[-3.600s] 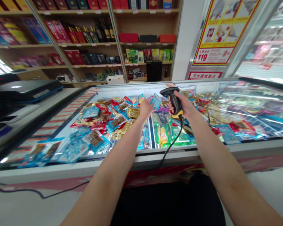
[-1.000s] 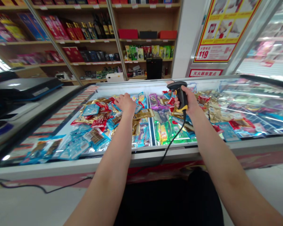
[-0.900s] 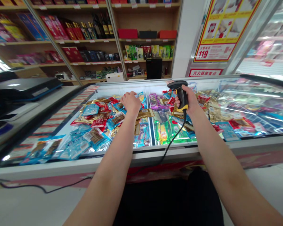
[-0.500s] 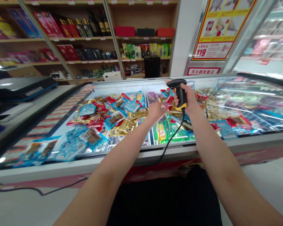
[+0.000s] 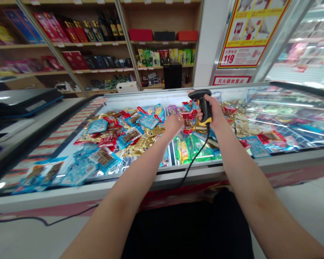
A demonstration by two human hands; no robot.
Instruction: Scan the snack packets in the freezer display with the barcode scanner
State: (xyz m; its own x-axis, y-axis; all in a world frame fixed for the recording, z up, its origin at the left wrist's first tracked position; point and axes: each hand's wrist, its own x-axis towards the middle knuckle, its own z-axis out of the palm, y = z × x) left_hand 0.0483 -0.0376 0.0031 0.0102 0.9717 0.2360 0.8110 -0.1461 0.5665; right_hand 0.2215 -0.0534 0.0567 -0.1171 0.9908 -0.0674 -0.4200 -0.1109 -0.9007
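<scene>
Mostly black, the corded scanner (image 5: 204,107) shows yellow at its grip's base.

From afar, I see packets (image 5: 148,122) in the display case (image 5: 75,194), shelves (image 5: 159,17) behind it, a poster (image 5: 244,45) to their right.

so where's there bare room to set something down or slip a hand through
Bare: the freezer's narrow front rim left of the left forearm, and the floor beyond the right forearm. Crowded with packets: both sides of the divider, around the left hand and scanner.
</scene>
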